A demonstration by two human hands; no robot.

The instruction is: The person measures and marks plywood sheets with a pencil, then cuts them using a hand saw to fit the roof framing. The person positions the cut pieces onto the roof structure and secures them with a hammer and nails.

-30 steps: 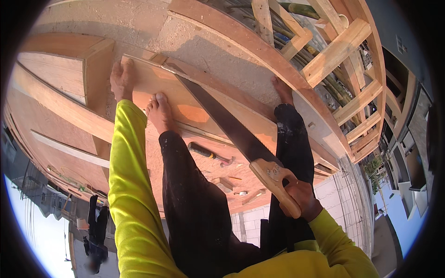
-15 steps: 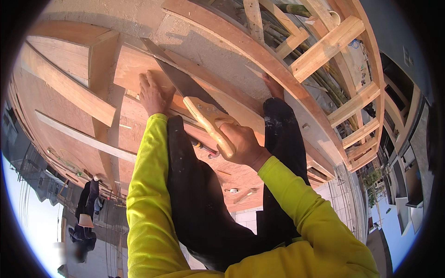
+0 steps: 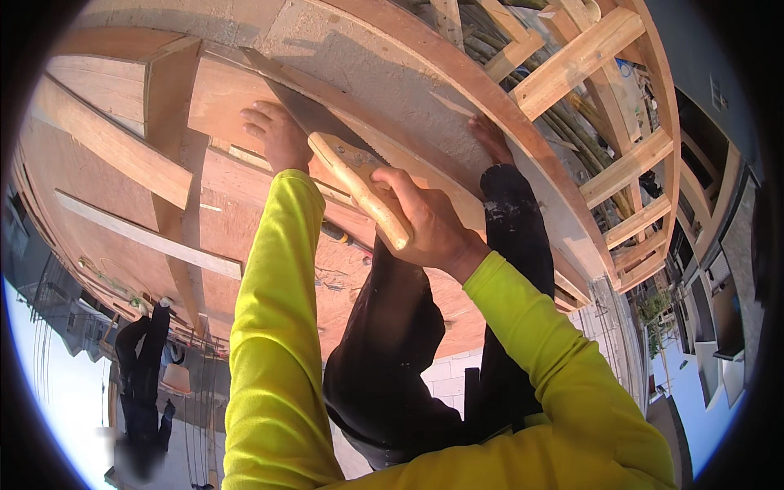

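My right hand [image 3: 429, 216] is closed round the pale wooden handle of a handsaw [image 3: 331, 131]. Its long dark blade slants up and to the left, teeth along the right side, across a reddish plywood board [image 3: 216, 102]. Just left of the blade, my left hand [image 3: 279, 135] lies on that board with fingers stretched out, holding nothing. Whether the teeth sit in a cut cannot be made out. Below the board, a tool with a black and yellow handle [image 3: 336, 232] lies on a plywood surface, partly behind my left sleeve.
A curved timber frame with crosspieces [image 3: 580, 65] rises on the right, with bamboo poles behind it. My bare foot [image 3: 492, 139] rests on the dusty concrete ledge [image 3: 384, 69]. Wooden battens [image 3: 147, 233] cross the plywood at left. Another person [image 3: 143, 367] in dark clothes is at lower left.
The saw and my right hand have shifted slightly up and left. My left hand has moved a little right, and my left knee has swung right and down, uncovering more plywood.
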